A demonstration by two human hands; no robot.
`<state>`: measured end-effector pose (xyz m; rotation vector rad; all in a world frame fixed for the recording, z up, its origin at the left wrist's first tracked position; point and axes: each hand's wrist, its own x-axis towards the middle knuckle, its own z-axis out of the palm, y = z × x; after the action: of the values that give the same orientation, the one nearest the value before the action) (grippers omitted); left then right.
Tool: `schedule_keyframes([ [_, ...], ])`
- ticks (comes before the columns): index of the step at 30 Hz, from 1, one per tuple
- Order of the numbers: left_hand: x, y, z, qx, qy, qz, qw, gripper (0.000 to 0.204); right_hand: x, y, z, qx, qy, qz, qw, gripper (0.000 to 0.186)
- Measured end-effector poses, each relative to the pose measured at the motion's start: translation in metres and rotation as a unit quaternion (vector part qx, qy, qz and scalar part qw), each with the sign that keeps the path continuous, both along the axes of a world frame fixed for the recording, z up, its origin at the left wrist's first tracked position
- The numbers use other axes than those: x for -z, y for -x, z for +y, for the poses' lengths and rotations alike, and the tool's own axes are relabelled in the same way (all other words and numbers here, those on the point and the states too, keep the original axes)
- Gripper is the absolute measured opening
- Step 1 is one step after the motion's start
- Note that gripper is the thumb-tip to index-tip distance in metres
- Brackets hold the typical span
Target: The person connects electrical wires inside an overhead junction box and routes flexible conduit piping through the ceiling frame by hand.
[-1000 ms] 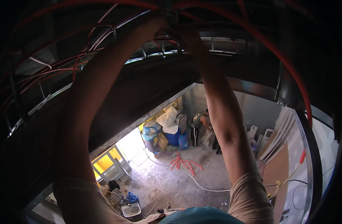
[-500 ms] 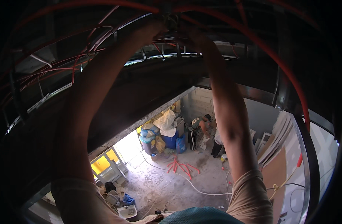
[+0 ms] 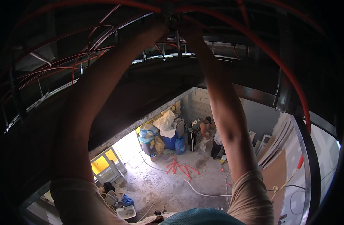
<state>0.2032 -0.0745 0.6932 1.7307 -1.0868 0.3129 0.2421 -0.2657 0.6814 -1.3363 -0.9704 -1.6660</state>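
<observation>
Both my arms reach up overhead to a dark spot under the ceiling. A small bundle of thin wires [image 3: 172, 17] shows there, between the ends of two orange conduits. My left hand [image 3: 157, 30] is at the left side of the wires, its fingers bent inward and closed. On the other side my right hand [image 3: 190, 30] is in deep shadow, also curled toward the wires. What the fingertips pinch is too dark to make out. A thick orange conduit [image 3: 254, 39] curves away to the right, and another orange conduit [image 3: 100, 3] runs left.
Metal ceiling framing [image 3: 251, 92] surrounds me. Far below, the concrete floor [image 3: 157, 191] holds cut orange conduit pieces [image 3: 181, 167] and a pale cable [image 3: 198, 192]. Two people work near bags and bins [image 3: 171, 142]. Boards [image 3: 279, 138] lean at the right.
My right forearm has shifted slightly left, and the right hand has drawn a little nearer to the wires. My left hand stays by the wires. Below, the bending person has moved slightly.
</observation>
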Motion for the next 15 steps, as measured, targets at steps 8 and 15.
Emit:
schedule_keyframes([
  [8,0.009,0.033,-0.022,0.005,0.082,0.069,0.994,0.019,-0.005,0.025,-0.008,0.287,0.036,-0.005,0.957,0.036],
  [15,0.013,0.037,0.003,-0.019,0.081,0.02,0.996,0.024,0.009,0.089,0.029,0.461,0.063,0.038,0.884,0.035],
])
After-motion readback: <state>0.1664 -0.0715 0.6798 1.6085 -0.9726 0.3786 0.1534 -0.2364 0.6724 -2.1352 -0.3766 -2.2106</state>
